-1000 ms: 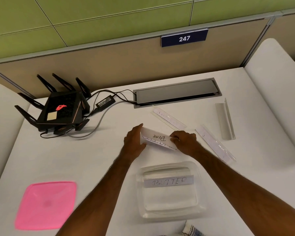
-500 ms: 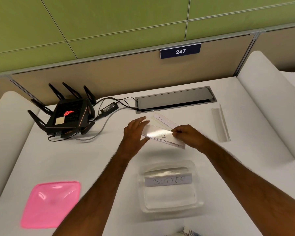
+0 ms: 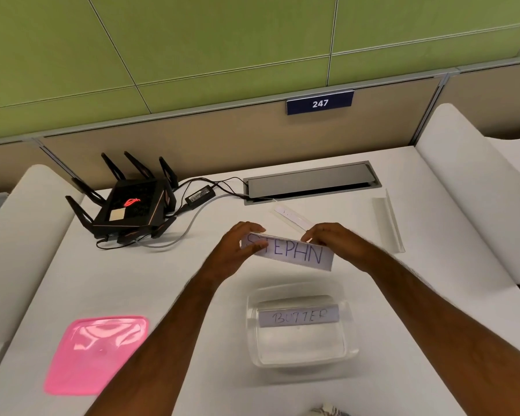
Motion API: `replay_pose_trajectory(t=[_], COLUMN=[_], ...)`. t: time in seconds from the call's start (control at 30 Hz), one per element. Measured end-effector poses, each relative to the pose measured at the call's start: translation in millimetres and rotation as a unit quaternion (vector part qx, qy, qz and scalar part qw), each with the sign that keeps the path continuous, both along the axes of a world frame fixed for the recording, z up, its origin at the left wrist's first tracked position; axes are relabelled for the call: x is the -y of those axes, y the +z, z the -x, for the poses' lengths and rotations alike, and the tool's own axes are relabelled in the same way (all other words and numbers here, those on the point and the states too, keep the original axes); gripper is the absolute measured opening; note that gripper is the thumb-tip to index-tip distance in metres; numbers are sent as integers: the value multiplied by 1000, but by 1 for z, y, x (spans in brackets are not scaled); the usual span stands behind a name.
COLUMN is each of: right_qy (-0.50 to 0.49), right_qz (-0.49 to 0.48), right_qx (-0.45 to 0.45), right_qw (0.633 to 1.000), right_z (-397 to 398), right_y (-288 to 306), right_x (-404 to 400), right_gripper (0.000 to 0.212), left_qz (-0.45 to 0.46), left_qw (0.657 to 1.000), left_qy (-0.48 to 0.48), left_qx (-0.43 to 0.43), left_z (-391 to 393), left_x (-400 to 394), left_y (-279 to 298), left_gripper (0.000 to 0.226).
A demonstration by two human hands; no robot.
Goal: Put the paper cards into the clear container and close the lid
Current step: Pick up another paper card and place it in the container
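Note:
A white paper card (image 3: 294, 253) lettered "STEPHN" is held upright above the table, just beyond the clear container. My left hand (image 3: 237, 250) pinches its left end and my right hand (image 3: 333, 240) grips its upper right edge. The clear container (image 3: 350, 343) sits open in front of me, with a card reading "BUTTER" (image 3: 297, 316) lying inside. A pink lid (image 3: 93, 355) lies flat on the table at the near left. Another white card (image 3: 291, 217) lies on the table behind my hands.
A black router (image 3: 129, 208) with antennas and its cables stands at the far left. A grey cable hatch (image 3: 309, 183) is set into the desk at the back. A clear plastic holder (image 3: 388, 223) lies to the right. White chair backs flank the desk.
The card has been lifted off the table and turned so that its lettered face points at me. Both hands rose with it. The camera tilted up slightly.

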State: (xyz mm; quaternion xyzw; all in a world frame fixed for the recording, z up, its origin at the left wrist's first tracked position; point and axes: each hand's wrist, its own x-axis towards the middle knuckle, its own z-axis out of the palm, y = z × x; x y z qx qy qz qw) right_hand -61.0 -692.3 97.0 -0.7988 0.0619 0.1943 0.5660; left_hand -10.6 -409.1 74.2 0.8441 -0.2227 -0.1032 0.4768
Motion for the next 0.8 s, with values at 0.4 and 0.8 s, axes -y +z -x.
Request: replay_pose_trajectory(t=[0.4, 0.8], right_qy=[32, 28], right_qz=[32, 22], right_qx=[103, 150], right_qw=[994, 988], right_z=[31, 46], right_y=[-13, -27], right_x=[4, 15], right_gripper=[52, 64], left_qz=[5, 8], left_qw=[997, 994], left_qy=[57, 65], left_qx=[-54, -85], left_z=[16, 31], left_x=[-5, -4], left_y=[-10, -15], left_gripper=[21, 45])
